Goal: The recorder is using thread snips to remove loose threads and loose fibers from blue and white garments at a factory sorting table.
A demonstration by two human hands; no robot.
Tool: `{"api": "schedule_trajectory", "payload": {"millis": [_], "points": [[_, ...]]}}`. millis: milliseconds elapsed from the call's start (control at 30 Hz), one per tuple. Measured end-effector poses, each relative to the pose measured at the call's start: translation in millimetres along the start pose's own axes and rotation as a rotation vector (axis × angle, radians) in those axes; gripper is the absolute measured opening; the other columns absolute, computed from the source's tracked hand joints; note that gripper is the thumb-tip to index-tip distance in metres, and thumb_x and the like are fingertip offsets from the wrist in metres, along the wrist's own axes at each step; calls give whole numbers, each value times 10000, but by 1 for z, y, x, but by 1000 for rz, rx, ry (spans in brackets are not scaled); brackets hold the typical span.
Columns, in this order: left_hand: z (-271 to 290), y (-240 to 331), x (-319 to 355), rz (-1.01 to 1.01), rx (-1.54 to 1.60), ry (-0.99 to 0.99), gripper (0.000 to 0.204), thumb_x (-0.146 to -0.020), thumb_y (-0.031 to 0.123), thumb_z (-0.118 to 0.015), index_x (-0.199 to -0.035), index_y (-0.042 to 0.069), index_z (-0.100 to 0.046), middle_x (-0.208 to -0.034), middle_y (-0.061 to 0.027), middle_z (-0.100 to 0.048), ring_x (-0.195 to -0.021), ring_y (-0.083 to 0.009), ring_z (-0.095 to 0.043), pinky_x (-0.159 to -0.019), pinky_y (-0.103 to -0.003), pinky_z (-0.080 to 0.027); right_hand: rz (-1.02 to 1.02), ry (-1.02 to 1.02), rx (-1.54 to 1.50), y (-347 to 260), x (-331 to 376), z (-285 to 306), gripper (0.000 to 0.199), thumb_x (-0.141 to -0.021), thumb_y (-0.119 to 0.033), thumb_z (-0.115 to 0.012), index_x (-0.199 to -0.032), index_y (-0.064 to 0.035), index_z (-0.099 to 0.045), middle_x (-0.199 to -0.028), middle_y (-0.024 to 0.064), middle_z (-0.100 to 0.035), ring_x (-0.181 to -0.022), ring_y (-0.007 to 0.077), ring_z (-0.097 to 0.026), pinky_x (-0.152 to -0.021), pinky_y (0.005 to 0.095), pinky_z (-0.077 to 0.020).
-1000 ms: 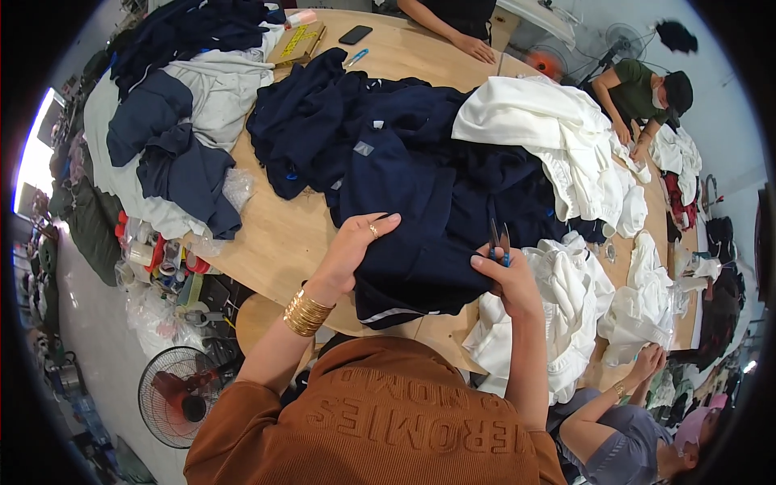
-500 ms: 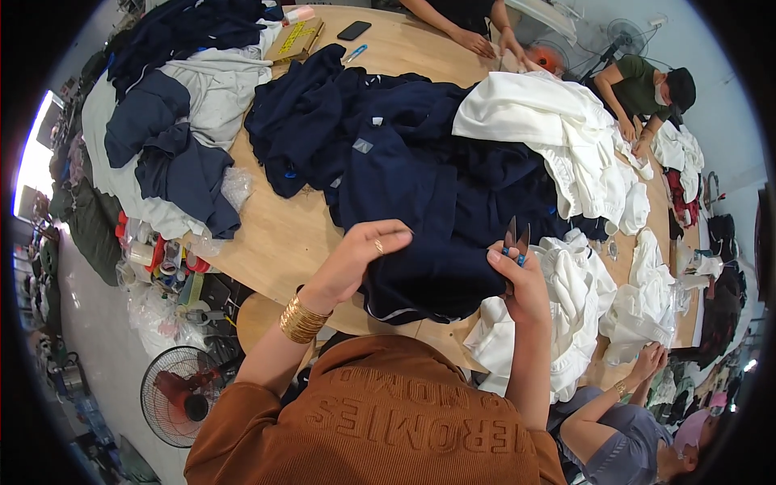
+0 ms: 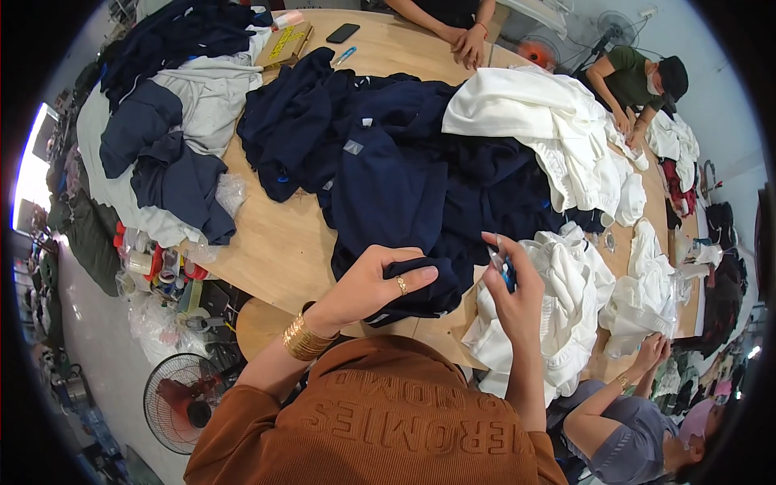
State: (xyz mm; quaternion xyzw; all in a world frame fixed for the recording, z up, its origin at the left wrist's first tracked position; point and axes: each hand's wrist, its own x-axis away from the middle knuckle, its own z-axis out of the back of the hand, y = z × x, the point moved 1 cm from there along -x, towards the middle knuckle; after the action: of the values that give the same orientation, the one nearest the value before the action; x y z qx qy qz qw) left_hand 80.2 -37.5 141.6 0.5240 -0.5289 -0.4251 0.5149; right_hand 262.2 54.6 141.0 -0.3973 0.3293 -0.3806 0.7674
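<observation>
A navy blue garment (image 3: 386,198) lies bunched over the table's near edge in front of me. My left hand (image 3: 390,283), with rings and gold bangles, is closed on a fold of it, thumb on top. Just right of that, apart from the cloth, my right hand (image 3: 517,279) holds small thread snips (image 3: 507,273) with blue handles. Fingers partly cover the snips, and their blades show only in part. White garments (image 3: 562,299) are heaped beside my right hand.
More white clothes (image 3: 525,105) lie on the navy pile. Grey and dark clothes (image 3: 182,153) cover the table's left end. A phone (image 3: 343,33) and cardboard box (image 3: 284,45) sit at the back. A fan (image 3: 184,404) stands lower left. Co-workers' hands (image 3: 469,47) rest at the far edge.
My left hand has moved down and right and now grips the navy cloth. My right hand has come off the cloth, turning the snips. The far co-worker's hands have come together.
</observation>
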Motion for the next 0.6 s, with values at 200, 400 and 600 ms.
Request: {"api": "schedule_trajectory", "payload": {"millis": [200, 400, 600], "points": [[-4, 7, 2, 85, 63, -33, 249, -859, 211, -597, -859, -37, -618, -685, 56, -516, -660, -19, -388, -584, -191, -348, 277, -86, 431, -22, 10, 12, 455, -695, -316, -710, -1098, -139, -596, -657, -12, -459, -623, 154, -436, -623, 299, -278], [-9, 6, 0, 108, 68, -1, 251, -862, 213, -594, -863, -36, -631, -692, 68, -525, -666, -13, -395, -584, -180, -340, 352, 7, 562, -25, 13, 13, 427, -706, -343, -698, -1079, -154, -611, -650, -32, -444, -622, 140, -410, -648, 307, -246], [-11, 9, 0, 123, 83, 3, 252, -861, 215, -596, -872, -34, -632, -694, 68, -519, -679, -16, -398, -600, -180, -350, 370, 17, 597, -27, 15, 14, 409, -706, -349, -698, -1058, -156, -624, -658, -35, -455, -627, 137, -415, -645, 311, -244]]}}
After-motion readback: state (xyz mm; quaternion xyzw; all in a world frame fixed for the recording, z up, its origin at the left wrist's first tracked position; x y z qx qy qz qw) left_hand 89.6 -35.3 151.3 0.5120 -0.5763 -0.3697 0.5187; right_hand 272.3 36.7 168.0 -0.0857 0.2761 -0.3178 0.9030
